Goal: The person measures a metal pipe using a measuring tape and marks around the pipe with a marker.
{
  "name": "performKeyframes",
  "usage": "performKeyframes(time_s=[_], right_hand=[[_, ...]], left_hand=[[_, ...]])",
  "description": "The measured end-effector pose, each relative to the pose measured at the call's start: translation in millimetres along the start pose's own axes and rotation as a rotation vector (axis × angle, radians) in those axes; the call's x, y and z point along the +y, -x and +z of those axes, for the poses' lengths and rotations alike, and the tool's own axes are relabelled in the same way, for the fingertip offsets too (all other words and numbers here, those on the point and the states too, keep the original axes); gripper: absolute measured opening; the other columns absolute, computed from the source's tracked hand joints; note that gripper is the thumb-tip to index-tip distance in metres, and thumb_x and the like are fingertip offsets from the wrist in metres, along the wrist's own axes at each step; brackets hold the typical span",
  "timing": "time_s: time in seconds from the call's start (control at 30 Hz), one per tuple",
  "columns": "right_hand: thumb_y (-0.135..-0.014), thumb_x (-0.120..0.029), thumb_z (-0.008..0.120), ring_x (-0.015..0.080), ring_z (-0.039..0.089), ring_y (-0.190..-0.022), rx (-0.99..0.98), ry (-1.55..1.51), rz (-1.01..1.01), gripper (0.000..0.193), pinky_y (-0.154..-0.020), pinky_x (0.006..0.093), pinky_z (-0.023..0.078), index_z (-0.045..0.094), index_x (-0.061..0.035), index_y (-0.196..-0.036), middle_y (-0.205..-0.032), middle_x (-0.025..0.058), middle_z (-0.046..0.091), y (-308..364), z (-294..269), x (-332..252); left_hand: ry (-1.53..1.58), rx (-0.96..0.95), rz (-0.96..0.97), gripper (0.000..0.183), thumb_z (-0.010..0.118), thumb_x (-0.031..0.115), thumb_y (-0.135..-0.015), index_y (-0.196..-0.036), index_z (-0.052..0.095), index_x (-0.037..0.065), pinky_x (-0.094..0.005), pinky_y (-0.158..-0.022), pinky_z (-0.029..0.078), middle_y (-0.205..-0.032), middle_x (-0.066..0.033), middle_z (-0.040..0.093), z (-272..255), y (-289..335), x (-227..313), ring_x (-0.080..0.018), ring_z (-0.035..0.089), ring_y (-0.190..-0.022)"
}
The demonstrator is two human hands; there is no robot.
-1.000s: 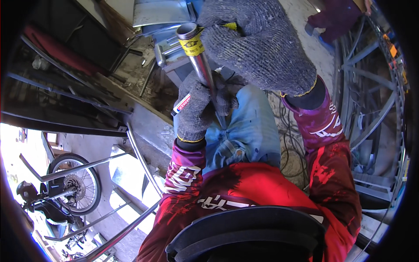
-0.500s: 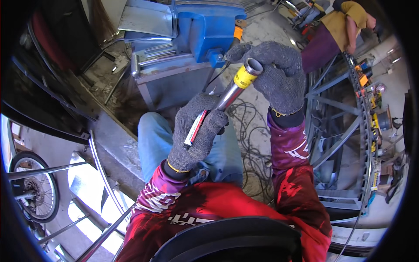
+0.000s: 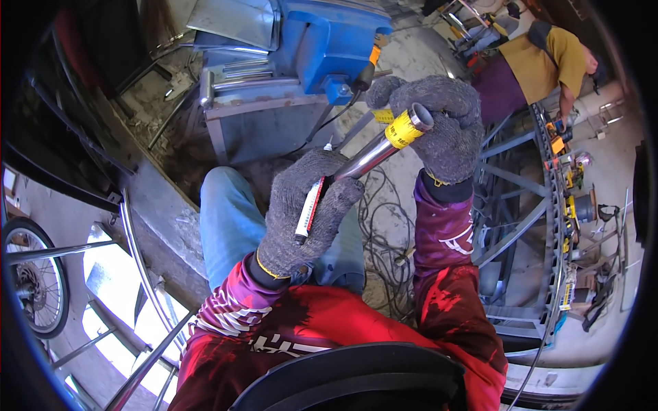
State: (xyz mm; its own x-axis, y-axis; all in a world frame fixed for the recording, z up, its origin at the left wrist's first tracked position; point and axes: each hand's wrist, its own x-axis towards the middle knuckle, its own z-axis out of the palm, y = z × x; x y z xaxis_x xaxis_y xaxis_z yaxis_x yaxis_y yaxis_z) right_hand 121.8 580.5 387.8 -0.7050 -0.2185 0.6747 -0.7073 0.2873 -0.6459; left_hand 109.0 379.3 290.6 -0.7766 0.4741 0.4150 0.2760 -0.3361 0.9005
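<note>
A shiny metal tube [image 3: 370, 156] slants up to the right, its open end near my right hand. My left hand [image 3: 305, 209], in a dark grey knit glove, is closed around the tube's lower part. A white and red marker [image 3: 310, 209] is also held in that hand, lying across the fingers. A yellow measuring tape [image 3: 402, 130] wraps around the tube just below its open end. My right hand [image 3: 439, 120], gloved alike, is closed on the tape beside the tube. A short stretch of tape shows left of the tube, below the right fingers; the rest is hidden.
A blue bench vise [image 3: 336, 44] stands ahead on a metal bench [image 3: 267, 103] with metal rods. Cables [image 3: 387, 240] lie coiled on the floor. At right runs a steel frame [image 3: 521, 233] with tools. A person [image 3: 541, 65] bends over it. A bicycle wheel [image 3: 34, 277] stands at left.
The tube's open end has shifted right and slightly down. Tape now shows left of the tube, and its printed side on the tube is plainer. Both hands keep their hold.
</note>
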Motion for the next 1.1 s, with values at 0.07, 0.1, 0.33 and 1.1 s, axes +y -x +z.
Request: performKeyframes(time_s=[0.07, 0.1, 0.33, 1.1], right_hand=[[-0.083, -0.017, 0.075, 0.0282, 0.068, -0.087, 0.042, -0.090, 0.048, 0.026, -0.078, 0.0417, 0.055, 0.069, 0.0020, -0.100, -0.096, 0.0172, 0.070, -2.5, 4.0, -0.6], [-0.078, -0.015, 0.078, 0.0234, 0.070, -0.085, 0.084, -0.154, 0.089, 0.025, -0.076, 0.0345, 0.056, 0.071, 0.0010, -0.096, -0.093, 0.0151, 0.071, -3.6, 5.2, -0.6], [-0.090, -0.022, 0.067, 0.0354, 0.064, -0.082, -0.125, 0.032, 0.100, 0.026, -0.078, 0.0537, 0.052, 0.068, -0.0010, -0.105, -0.094, 0.0177, 0.067, 0.4, -17.8, 2.9], [-0.081, -0.012, 0.074, 0.0217, 0.069, -0.087, -0.012, -0.061, 0.053, 0.020, -0.078, 0.0326, 0.054, 0.071, 0.0008, -0.096, -0.095, 0.0139, 0.072, -10.0, 3.3, 2.1]], left_hand=[[-0.023, 0.018, 0.075, 0.024, 0.072, 0.020, -0.085, -0.095, 0.066, -0.001, -0.0384, -0.062, 0.047, -0.078, -0.0164, 0.061, 0.7, -0.1, -0.6, -0.0318, 0.061, -0.067], [-0.020, 0.023, 0.076, 0.024, 0.072, 0.020, -0.085, -0.095, 0.066, -0.001, -0.0384, -0.062, 0.047, -0.078, -0.0164, 0.061, 0.6, 0.5, 0.0, -0.0318, 0.061, -0.067], [-0.045, 0.045, 0.112, 0.021, 0.072, 0.016, -0.084, -0.093, 0.065, -0.001, -0.0385, -0.062, 0.047, -0.078, -0.0173, 0.061, 2.7, -0.7, 1.1, -0.0345, 0.061, -0.068], [-0.055, 0.075, 0.087, 0.025, 0.073, 0.021, -0.085, -0.092, 0.064, -0.001, -0.0395, -0.061, 0.047, -0.078, -0.0177, 0.061, -4.8, 1.6, -2.5, -0.0355, 0.061, -0.067]])
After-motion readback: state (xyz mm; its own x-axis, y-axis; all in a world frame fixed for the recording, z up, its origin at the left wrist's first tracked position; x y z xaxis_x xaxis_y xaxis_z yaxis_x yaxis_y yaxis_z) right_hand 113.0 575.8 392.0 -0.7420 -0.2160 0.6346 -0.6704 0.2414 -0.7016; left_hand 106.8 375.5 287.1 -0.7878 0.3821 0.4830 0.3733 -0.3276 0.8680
